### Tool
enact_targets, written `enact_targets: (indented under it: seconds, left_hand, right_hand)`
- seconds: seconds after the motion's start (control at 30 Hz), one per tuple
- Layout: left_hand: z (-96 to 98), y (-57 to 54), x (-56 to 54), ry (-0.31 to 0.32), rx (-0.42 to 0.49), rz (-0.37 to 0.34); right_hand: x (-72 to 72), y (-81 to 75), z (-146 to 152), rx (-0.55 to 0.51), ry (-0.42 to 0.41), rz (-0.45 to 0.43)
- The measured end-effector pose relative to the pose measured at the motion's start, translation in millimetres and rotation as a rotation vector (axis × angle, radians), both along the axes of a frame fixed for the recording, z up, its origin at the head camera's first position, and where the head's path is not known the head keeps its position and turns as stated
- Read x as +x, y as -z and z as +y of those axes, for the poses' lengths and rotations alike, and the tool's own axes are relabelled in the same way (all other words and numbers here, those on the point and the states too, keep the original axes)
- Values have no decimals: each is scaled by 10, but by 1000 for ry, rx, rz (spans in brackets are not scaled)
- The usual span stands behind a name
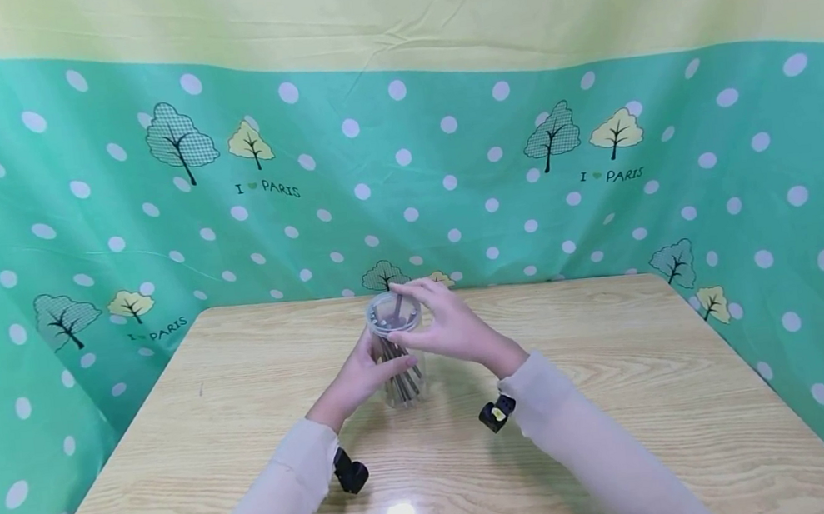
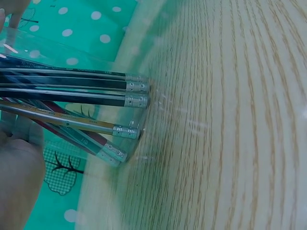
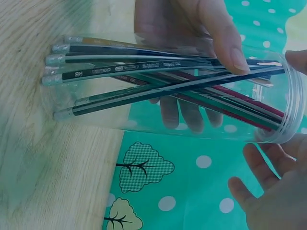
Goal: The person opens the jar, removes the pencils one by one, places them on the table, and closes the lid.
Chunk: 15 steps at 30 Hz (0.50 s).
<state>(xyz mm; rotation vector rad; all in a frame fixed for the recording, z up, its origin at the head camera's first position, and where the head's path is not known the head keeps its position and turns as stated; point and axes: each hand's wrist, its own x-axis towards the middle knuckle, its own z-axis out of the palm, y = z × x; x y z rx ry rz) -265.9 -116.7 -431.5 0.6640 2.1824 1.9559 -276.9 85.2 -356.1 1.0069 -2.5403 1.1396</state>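
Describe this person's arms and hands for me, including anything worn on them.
Both arms wear plain, off-white long fabric sleeves, left and right. A small, chunky black device sits by each cuff, left and right; the right one carries a small yellowish mark. Neither the left hand nor the right hand wears a glove.

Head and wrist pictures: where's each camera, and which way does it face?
Head: on the person's head, looking forward and down at the table and jar; both sleeves, left hand and right hand show.
Left wrist: on that wrist, facing the jar's lower part and table; part of the left hand shows.
Right wrist: on that wrist, facing the jar's side; both hands show.
Shared: both wrist views show pencils with metal-banded ends.
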Motion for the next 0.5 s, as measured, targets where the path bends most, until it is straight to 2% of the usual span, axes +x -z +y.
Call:
enact_targets:
  seconds: [0.17,0.4,0.5]
  left_hand:
    - [-11,5,2,7,-8,-11]
    - [-9,0,10,-3,-22,-12]
    - [-5,-3,12,-3,-22,-13]
  right_hand:
    - [60,29,-59,11,23,59]
    - [157,48,-171,66,227,207]
    - [173,49,-200,85,280,242]
